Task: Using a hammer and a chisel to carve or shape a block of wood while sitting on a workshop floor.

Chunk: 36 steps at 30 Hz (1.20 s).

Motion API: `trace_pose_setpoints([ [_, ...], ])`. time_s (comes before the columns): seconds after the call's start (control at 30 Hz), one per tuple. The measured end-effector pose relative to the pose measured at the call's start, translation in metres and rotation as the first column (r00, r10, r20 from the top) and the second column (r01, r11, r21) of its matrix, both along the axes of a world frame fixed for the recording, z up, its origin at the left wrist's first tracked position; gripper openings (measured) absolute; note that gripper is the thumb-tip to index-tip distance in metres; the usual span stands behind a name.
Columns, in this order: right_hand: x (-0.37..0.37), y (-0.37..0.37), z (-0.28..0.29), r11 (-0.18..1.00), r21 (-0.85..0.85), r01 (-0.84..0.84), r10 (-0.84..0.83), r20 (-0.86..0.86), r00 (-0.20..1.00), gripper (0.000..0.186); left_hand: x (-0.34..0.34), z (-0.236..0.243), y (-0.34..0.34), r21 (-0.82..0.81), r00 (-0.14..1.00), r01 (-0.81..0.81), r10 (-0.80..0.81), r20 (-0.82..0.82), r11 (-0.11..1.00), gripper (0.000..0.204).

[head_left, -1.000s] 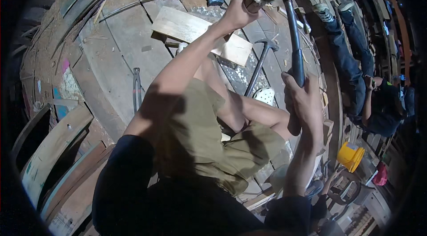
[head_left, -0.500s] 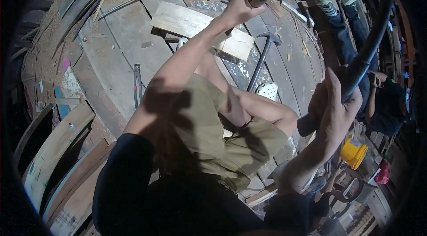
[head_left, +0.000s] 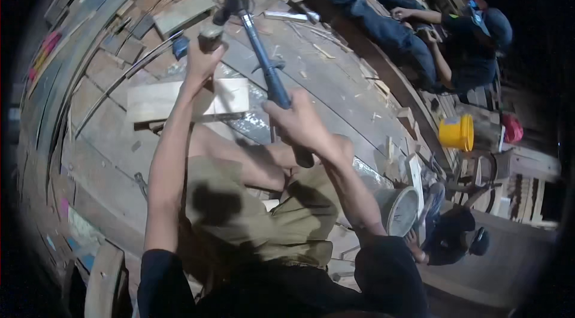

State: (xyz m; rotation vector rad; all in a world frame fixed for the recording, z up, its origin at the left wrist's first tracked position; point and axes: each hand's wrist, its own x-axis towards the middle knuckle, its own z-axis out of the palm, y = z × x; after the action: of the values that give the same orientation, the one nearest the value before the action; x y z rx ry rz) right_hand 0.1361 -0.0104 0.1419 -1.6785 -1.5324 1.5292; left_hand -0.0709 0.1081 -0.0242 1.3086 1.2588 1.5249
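Floorboards [head_left: 347, 102] spread right beyond the plank [head_left: 147, 100]; the left hand [head_left: 203, 64] clamps a stubby handle [head_left: 210, 38], the right hand [head_left: 302, 119] a hammer [head_left: 259, 48].

Dark short sleeves [head_left: 389, 267], khaki shorts [head_left: 308, 219]

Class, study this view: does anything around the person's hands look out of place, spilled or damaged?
Yes. Wood scraps lie strewn over the floorboards beyond the right hand, making the floor look untidy. Beside the pale board, a floor patch is blotchy white, perhaps worn or stained, unlike the plainer planks around it.
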Motion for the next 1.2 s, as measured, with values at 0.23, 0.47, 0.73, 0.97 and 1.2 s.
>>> trace_pose_setpoints([
  [0.23, 0.001, -0.003, -0.018, 0.991, 0.124, -0.053, 0.055, -0.019, 0.998, 0.022, 0.0, 0.004, -0.007, 0.022, 1.0, -0.011, 0.011, 0.0, 1.0, 0.014],
  [0.47, -0.003, -0.013, -0.022, 0.966, 0.259, -0.022, 0.03, -0.025, 0.999, 0.028, -0.005, -0.009, -0.009, -0.09, 1.0, -0.02, 0.018, -0.021, 0.996, 0.027],
  [0.73, -0.007, -0.018, -0.017, 0.986, 0.166, -0.03, 0.029, 0.004, 1.0, 0.023, -0.008, -0.018, -0.011, -0.105, 0.998, -0.066, 0.064, -0.022, 0.992, 0.038],
  [0.97, -0.013, -0.02, -0.019, 0.99, 0.143, -0.002, 0.009, -0.053, 0.999, 0.021, -0.005, -0.007, -0.017, -0.063, 0.993, -0.065, 0.071, 0.093, 0.996, 0.024],
  [1.2, -0.021, -0.022, -0.019, 0.996, 0.082, 0.036, -0.028, -0.097, 0.995, 0.022, -0.005, 0.004, -0.017, -0.027, 0.995, -0.041, 0.043, 0.095, 0.999, 0.013],
])
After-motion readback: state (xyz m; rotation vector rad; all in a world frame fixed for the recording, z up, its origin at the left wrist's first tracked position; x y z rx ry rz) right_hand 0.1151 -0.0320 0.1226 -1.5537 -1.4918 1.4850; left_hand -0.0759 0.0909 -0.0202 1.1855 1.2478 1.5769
